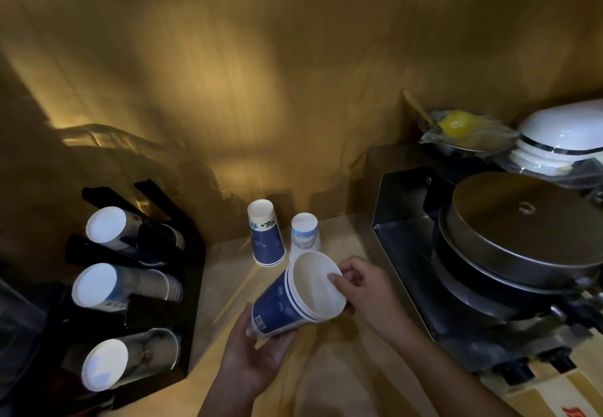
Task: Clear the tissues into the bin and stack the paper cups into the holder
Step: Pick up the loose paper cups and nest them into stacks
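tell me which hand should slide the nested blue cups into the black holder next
Left, probably. The left hand already grips the nested blue cups by the base, and the black holder sits on that side. The right hand only pinches the rim.

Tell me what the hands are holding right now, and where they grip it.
A nested stack of blue paper cups: left hand grips its base, right hand pinches the open rim.
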A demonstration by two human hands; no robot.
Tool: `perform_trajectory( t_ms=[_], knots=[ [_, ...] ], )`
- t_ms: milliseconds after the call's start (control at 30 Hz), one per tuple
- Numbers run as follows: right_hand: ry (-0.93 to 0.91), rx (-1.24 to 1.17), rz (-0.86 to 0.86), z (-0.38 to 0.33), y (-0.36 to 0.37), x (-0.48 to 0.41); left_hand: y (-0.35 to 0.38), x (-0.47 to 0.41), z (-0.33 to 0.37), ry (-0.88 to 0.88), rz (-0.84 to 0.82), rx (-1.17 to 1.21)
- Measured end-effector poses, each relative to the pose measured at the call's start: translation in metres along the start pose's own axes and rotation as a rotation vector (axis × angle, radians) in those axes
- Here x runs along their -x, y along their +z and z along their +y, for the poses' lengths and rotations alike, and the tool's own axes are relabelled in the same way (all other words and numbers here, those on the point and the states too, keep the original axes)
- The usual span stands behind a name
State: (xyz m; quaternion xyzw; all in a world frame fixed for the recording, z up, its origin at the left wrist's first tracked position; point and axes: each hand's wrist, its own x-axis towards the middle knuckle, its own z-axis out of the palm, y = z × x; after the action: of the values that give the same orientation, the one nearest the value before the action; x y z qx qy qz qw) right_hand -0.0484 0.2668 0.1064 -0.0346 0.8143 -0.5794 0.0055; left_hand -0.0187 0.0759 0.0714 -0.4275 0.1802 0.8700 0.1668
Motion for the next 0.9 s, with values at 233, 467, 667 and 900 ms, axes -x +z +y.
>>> perform_trajectory(
  t_ms=[233,467,667,900],
  knots=[
    [0.072,0.178,-0.006,-0.01,-0.003,-0.018,-0.001,-0.001,-0.006,0.053,0.181,-0.261],
    [0.182,0.059,-0.103,-0.005,-0.004,-0.022,-0.001,0.005,0.0,0.553,0.03,-0.927],
    [0.219,-0.077,-0.283,-0.016,-0.002,-0.032,-0.007,0.006,0.002,0.822,-0.189,-1.572],
    [-0.045,0.047,-0.252,-0.024,0.019,-0.035,-0.025,-0.002,-0.001,0.727,-0.347,-1.208]
  ],
)
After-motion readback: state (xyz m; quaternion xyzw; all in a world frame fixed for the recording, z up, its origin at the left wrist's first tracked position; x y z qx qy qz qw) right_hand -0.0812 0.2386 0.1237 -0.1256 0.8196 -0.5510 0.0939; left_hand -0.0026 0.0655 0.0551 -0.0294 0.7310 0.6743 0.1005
